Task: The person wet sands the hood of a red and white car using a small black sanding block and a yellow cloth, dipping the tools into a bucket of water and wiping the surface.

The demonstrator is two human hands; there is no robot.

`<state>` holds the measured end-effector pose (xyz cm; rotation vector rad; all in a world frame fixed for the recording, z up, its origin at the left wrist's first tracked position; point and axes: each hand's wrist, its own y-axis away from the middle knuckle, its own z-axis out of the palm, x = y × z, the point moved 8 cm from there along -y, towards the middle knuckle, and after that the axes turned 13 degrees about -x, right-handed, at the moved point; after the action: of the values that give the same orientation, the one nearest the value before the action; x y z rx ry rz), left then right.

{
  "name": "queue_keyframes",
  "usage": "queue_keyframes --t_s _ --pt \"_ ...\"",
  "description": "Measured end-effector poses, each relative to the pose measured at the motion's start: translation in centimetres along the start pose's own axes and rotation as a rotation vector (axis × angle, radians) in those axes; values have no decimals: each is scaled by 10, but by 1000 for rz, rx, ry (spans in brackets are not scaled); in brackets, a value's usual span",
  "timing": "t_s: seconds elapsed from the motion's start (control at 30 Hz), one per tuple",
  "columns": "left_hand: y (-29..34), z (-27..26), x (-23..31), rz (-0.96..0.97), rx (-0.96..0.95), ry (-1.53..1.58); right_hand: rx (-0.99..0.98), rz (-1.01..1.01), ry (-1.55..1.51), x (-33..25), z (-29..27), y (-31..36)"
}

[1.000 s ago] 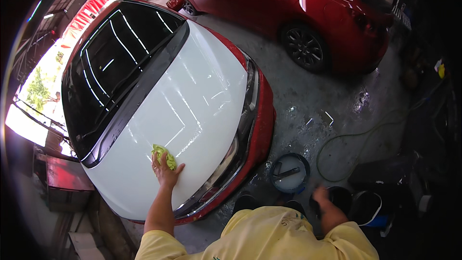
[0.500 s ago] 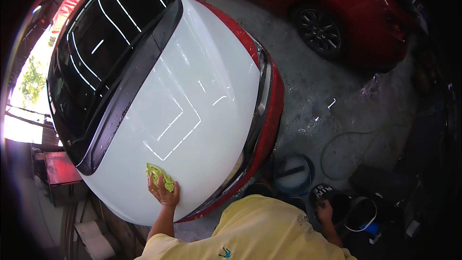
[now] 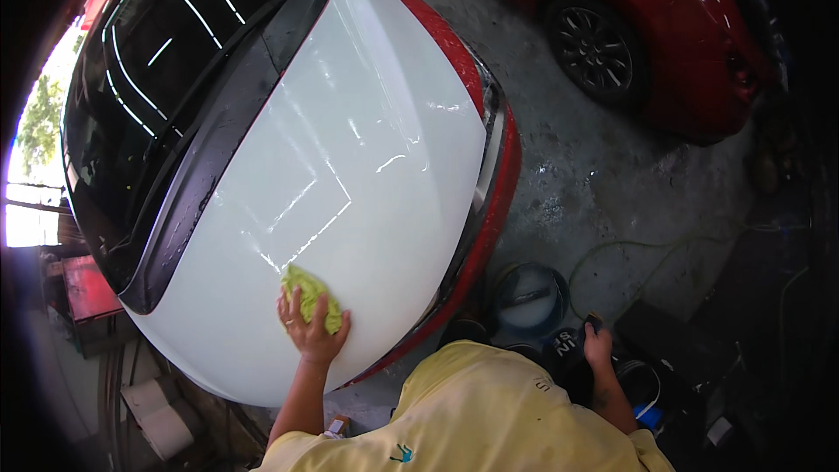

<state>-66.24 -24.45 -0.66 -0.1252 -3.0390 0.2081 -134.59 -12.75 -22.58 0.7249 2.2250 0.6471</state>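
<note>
Fingers partly spread, my left hand [image 3: 315,329] presses a crumpled yellow-green cloth [image 3: 312,297] against the white car hood [image 3: 384,236]. Bright light reflections lie on the glossy hood just beyond the cloth. My right hand [image 3: 599,345] hangs low at my right side, away from the car. Its fingers are closed on a small dark pad [image 3: 594,322] with a yellowish edge, whose exact kind is too small to make out.
Red trim and a headlight edge border the hood, with a dark windshield [image 3: 157,79] at left. Near my right stand a bucket [image 3: 530,299], dark containers and a hose [image 3: 612,245]. A red car [image 3: 682,35] is parked at far right. A red-topped box [image 3: 91,288] stands left.
My left hand has moved the cloth slightly right and farther up the hood. My right hand has risen a little, bringing the small dark pad into clearer sight. The view has shifted slightly.
</note>
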Motion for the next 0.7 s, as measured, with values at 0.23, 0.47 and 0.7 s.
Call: queue_keyframes --t_s 0.23,0.47,0.7 --pt "-104 24 96 115 -100 21 47 62 160 -10 -28 17" --pt "-174 51 169 157 -151 8 258 84 -22 8 -77 26" --pt "-219 96 274 283 -78 360 208 50 -185 84 -86 -49"
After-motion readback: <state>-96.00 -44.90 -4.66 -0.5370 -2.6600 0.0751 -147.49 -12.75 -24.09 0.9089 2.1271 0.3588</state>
